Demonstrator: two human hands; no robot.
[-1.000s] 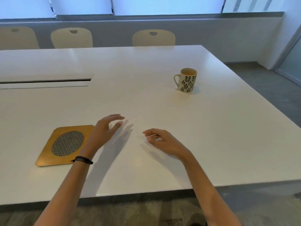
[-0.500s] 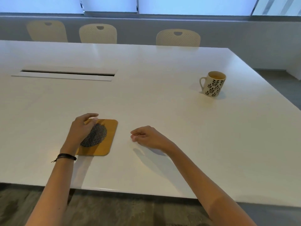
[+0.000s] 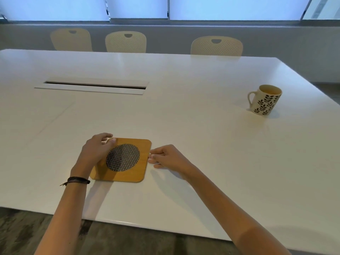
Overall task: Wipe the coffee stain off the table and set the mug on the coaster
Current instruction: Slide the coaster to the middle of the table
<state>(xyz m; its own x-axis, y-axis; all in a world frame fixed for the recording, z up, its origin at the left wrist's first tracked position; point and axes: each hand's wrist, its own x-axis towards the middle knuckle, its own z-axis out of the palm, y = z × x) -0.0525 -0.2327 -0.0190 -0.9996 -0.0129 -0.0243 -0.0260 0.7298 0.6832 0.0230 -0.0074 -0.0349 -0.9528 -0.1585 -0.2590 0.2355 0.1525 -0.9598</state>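
A square wooden coaster (image 3: 127,173) with a dark woven round centre lies flat on the white table (image 3: 184,116), near the front edge. My left hand (image 3: 95,151) rests over its far-left corner, with thumb and fingers curled onto it. My right hand (image 3: 169,157) has its fingers curled and its fingertips pinch the coaster's right edge. A cream mug (image 3: 265,100) with a dark leaf pattern stands upright at the far right, handle to the left, well away from both hands. I cannot make out a coffee stain on the tabletop.
A long cable slot (image 3: 93,86) is set into the table behind the coaster. Three cream chairs (image 3: 126,42) line the far side under the windows. The table's front edge (image 3: 147,225) runs close below my forearms, with grey carpet beneath.
Both hands have moved left to the coaster: the left one now lies on its corner, the right one has reached its right edge. My view has swung left. The mug stands unmoved.
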